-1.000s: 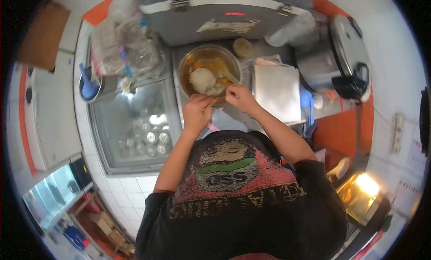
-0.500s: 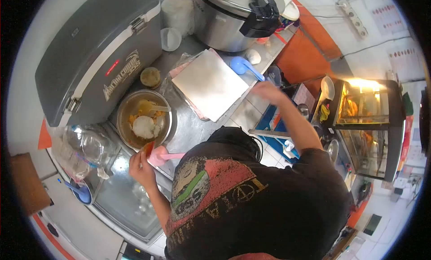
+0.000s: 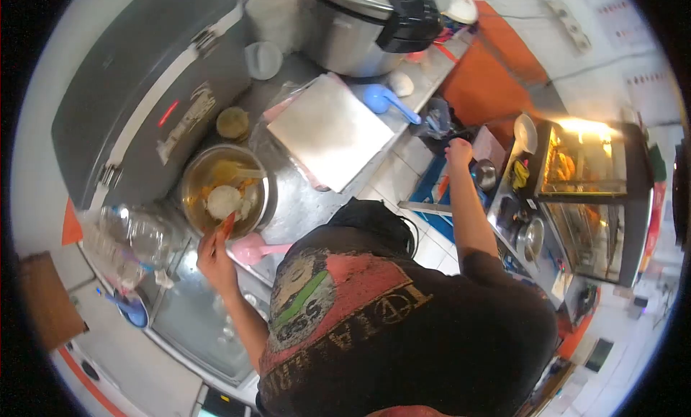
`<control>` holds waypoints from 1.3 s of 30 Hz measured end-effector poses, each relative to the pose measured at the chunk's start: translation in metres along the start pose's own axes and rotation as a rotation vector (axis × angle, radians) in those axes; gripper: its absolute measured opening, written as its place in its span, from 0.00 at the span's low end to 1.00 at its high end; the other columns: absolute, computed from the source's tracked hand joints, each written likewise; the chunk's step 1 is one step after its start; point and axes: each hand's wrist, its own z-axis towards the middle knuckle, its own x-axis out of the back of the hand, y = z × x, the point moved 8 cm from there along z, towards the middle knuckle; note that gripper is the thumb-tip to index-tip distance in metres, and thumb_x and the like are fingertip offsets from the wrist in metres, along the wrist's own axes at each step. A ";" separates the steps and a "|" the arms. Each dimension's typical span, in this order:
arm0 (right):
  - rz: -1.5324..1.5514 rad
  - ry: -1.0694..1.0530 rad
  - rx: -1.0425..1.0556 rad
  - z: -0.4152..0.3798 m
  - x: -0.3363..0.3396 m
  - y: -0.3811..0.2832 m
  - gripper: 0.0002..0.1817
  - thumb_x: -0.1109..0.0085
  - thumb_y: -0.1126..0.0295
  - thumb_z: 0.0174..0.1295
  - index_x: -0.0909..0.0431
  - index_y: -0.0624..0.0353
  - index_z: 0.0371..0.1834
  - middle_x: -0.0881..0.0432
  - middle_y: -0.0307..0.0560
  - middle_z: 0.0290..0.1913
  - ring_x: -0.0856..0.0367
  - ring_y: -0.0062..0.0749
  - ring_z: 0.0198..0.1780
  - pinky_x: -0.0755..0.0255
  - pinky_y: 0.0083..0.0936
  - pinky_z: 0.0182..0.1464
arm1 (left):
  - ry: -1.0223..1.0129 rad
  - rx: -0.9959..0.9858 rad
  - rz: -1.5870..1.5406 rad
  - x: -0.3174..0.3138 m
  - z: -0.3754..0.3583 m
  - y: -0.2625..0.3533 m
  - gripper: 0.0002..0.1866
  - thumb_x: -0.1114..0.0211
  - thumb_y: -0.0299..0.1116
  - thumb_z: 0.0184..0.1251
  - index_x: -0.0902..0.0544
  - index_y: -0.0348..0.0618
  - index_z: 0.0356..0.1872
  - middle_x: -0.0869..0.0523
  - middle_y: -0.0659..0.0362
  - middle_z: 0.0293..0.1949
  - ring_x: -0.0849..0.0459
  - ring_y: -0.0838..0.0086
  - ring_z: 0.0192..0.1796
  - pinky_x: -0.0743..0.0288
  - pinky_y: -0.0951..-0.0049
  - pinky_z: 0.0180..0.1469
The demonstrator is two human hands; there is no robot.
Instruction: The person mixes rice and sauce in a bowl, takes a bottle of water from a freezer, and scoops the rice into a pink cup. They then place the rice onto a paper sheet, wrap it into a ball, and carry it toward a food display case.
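Observation:
My left hand point(image 3: 215, 257) is closed in a pinch on a small flat reddish-orange piece point(image 3: 227, 225), whose kind I cannot make out. It is at the near rim of a steel bowl point(image 3: 268, 201), which holds a white mound of rice point(image 3: 224, 202), yellow-orange bits and a pale spoon handle. Beside that hand lies a pink scoop point(image 3: 249, 249). My right hand point(image 3: 458, 153) is reached out past the counter edge, fingers curled, next to something dark and a blue shelf unit point(image 3: 425, 194). What it grips, if anything, is hidden.
On the counter are a stack of wrapping paper point(image 3: 332, 132), a blue scoop point(image 3: 385, 101), a jar point(image 3: 232, 122) and a large rice cooker point(image 3: 360, 35). A grey cooler box point(image 3: 137, 86) stands at left. A lit food display case point(image 3: 586, 194) is at right.
My right hand has moved from near the blue scoop rightward and slightly down, to beside the blue shelf. My left hand has shifted slightly left with the reddish piece still pinched.

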 end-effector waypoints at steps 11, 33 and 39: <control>-0.137 -1.660 0.207 -0.468 -0.293 -0.099 0.26 0.36 0.71 0.61 0.31 0.65 0.63 0.17 0.47 0.49 0.18 0.25 0.46 0.24 0.21 0.48 | -0.168 0.532 -0.642 -0.056 -0.006 -0.062 0.13 0.36 0.35 0.69 0.17 0.34 0.45 0.14 0.59 0.37 0.17 0.78 0.40 0.23 0.75 0.43; -0.470 -1.821 -0.440 -0.521 -0.392 -0.021 0.17 0.36 0.75 0.60 0.24 0.70 0.52 0.16 0.53 0.43 0.14 0.37 0.42 0.17 0.32 0.48 | -0.190 0.739 -0.812 -0.069 0.015 -0.144 0.20 0.29 0.22 0.54 0.23 0.26 0.47 0.15 0.51 0.41 0.14 0.71 0.40 0.19 0.73 0.42; -0.539 -1.845 -0.489 -0.528 -0.395 -0.024 0.19 0.38 0.74 0.62 0.26 0.70 0.55 0.16 0.56 0.46 0.13 0.40 0.42 0.17 0.33 0.47 | -0.188 0.711 -0.727 -0.065 0.020 -0.144 0.16 0.30 0.21 0.56 0.21 0.26 0.46 0.15 0.52 0.41 0.13 0.68 0.41 0.17 0.72 0.42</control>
